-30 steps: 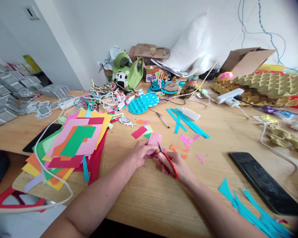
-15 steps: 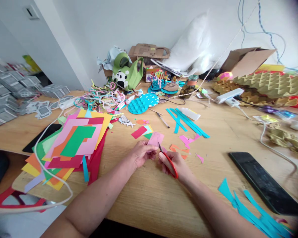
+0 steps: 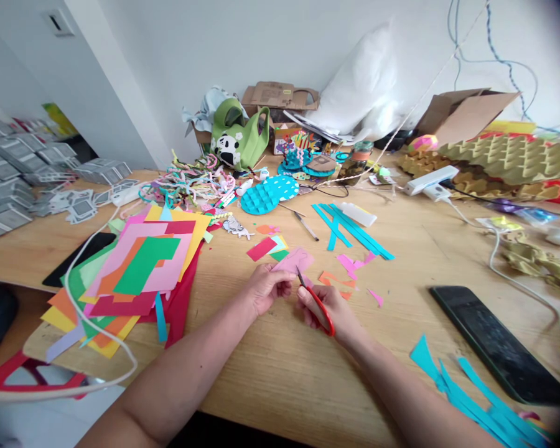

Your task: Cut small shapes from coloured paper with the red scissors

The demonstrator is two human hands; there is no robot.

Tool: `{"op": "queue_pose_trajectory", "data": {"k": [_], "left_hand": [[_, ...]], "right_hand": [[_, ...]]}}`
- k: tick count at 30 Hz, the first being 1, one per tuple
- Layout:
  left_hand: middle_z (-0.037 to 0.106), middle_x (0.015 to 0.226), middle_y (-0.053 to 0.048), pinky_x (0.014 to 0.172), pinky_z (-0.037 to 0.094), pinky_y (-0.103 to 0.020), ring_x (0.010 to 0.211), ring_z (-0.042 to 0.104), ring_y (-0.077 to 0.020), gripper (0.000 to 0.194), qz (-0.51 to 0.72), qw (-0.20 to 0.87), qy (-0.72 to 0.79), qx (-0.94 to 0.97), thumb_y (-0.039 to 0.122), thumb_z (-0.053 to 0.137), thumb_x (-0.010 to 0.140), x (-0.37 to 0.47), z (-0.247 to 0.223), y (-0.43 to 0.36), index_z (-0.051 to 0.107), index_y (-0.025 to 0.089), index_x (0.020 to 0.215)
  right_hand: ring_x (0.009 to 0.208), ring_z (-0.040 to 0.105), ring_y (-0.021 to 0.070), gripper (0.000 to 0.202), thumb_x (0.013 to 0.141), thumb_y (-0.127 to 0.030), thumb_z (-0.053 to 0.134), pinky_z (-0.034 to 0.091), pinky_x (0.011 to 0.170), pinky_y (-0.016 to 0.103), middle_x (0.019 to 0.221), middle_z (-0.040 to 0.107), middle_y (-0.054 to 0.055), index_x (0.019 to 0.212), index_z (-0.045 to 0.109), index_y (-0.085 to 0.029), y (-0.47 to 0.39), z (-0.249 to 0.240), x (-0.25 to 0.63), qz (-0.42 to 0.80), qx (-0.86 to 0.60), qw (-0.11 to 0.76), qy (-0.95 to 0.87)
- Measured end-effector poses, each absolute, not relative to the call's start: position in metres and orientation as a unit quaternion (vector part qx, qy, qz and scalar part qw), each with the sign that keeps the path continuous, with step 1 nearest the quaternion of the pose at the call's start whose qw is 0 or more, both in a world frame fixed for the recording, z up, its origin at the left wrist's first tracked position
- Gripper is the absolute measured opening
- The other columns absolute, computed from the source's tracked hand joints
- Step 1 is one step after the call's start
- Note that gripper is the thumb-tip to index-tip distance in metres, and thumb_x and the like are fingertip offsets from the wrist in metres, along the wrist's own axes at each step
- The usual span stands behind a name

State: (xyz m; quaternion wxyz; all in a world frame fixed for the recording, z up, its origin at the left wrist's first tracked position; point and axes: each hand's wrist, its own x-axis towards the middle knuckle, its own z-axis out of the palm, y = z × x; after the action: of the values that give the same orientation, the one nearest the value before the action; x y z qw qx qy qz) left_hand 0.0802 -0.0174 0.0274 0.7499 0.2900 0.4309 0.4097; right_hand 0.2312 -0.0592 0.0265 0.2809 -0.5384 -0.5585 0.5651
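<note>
Between thumb and fingers, my left hand [image 3: 267, 290] pinches a small piece of pink paper [image 3: 295, 259] with a drawn outline on it. My right hand [image 3: 326, 309] grips red-handled scissors [image 3: 321, 306], whose dark blades point up and meet the lower edge of the pink paper. The blades look nearly closed. Just beyond the hands lie a dark red paper piece [image 3: 261, 249], orange scraps [image 3: 336, 280] and pink offcuts [image 3: 353, 265]. Blue paper strips [image 3: 354, 231] and a pen [image 3: 307, 226] rest farther back.
At left is a pile of coloured paper [image 3: 140, 267] with a white cable looped over it. A black phone [image 3: 494, 342] and blue strips [image 3: 471, 398] lie at right. Behind are a green panda bag [image 3: 240, 137], a heap of pipe cleaners [image 3: 191, 180] and egg trays [image 3: 494, 158].
The pink paper has turned in my left hand, its far end swinging to the right, so more of the drawn outline shows. The right hand and scissors have barely moved.
</note>
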Motion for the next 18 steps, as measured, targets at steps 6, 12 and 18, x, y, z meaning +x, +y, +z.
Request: {"op": "queue_pose_trajectory", "data": {"k": [6, 12, 18], "left_hand": [[0.053, 0.049, 0.002, 0.046, 0.031, -0.021, 0.043, 0.045, -0.006, 0.019, 0.4, 0.745, 0.437, 0.307, 0.02, 0.074, 0.054, 0.0793, 0.0273, -0.0171, 0.057, 0.013, 0.058], [0.053, 0.049, 0.002, 0.046, 0.032, -0.021, 0.043, 0.045, -0.0061, 0.019, 0.399, 0.744, 0.439, 0.308, 0.02, 0.074, 0.054, 0.0791, 0.0275, -0.017, 0.057, 0.013, 0.058], [0.053, 0.048, 0.002, 0.046, 0.031, -0.021, 0.044, 0.046, -0.0061, 0.021, 0.399, 0.749, 0.433, 0.302, 0.02, 0.075, 0.052, 0.0787, 0.0283, -0.0164, 0.057, 0.013, 0.06]], "right_hand": [[0.037, 0.045, 0.0089, 0.055, 0.076, -0.066, 0.054, 0.031, 0.037, 0.02, 0.043, 0.053, 0.001, 0.053, 0.053, -0.016, -0.0587, 0.0246, 0.2318, 0.568, -0.533, 0.275, -0.564], [0.038, 0.047, 0.0089, 0.053, 0.078, -0.064, 0.055, 0.033, 0.038, 0.019, 0.046, 0.055, 0.001, 0.056, 0.054, -0.016, -0.0584, 0.0227, 0.2335, 0.576, -0.524, 0.273, -0.564], [0.037, 0.046, 0.008, 0.054, 0.077, -0.065, 0.055, 0.031, 0.038, 0.019, 0.044, 0.053, 0.0, 0.055, 0.053, -0.015, -0.0586, 0.0217, 0.2336, 0.576, -0.527, 0.274, -0.562]]}}
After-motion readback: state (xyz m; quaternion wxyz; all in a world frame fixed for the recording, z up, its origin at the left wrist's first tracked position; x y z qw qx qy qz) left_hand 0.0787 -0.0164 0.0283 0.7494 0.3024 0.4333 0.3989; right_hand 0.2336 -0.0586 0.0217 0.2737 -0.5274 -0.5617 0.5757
